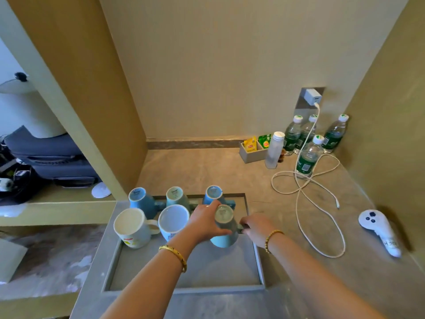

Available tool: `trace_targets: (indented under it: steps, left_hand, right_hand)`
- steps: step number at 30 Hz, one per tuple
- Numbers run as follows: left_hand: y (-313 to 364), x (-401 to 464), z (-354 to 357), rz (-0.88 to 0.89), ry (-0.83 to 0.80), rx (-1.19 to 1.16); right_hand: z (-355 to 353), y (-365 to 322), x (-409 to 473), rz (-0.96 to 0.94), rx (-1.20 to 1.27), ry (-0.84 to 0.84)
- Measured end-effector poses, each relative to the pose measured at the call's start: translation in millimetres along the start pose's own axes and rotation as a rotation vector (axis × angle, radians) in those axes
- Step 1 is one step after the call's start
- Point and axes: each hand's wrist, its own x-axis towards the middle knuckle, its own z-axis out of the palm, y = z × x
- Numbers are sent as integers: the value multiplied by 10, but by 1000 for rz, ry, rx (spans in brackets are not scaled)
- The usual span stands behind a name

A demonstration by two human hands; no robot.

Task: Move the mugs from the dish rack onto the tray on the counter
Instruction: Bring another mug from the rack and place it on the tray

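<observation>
A grey rectangular tray lies on the counter in front of me. At its back stands a blue peg rack with three mugs upside down on it: a blue mug, a pale green mug and another blue mug. Two mugs stand upright in the tray, a white mug and a light blue mug. My left hand wraps an inverted teal mug from the left. My right hand pinches that mug's handle on its right side.
A white charging cable loops over the counter to the right, plugged into a wall charger. Several water bottles, a white bottle and a tea-bag box stand at the back right. A white controller lies at the far right.
</observation>
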Motion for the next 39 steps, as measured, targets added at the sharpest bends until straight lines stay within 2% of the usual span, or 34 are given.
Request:
trace_targets:
  steps: [14,20,25,29,32,35,37,39]
  left_hand:
    - [-160,168,223,-88,-23,283]
    - [-96,201,279,-77,-6,369]
    - [-68,238,275,-53,-95,495]
    - [-147,222,132,27,-172,509]
    - [-210,197,-33,16,-196,179]
    - [-225,220,-155,-59,11,12]
    - [-233,266,-217,-62,159,29]
    - [-226,330,-262,-46,209,118]
  right_hand:
    - [198,12,321,-27,-201,-54]
    - [244,69,362,-66,-282,27]
    - [295,97,385,-124,-319,85]
    - [333,127,372,-133,-186,70]
    - [353,102,347,-120,71,69]
    - [381,10,338,-148,225,38]
    - [414,-60,331,-146,310,38]
    - [443,-111,337,-123,391,60]
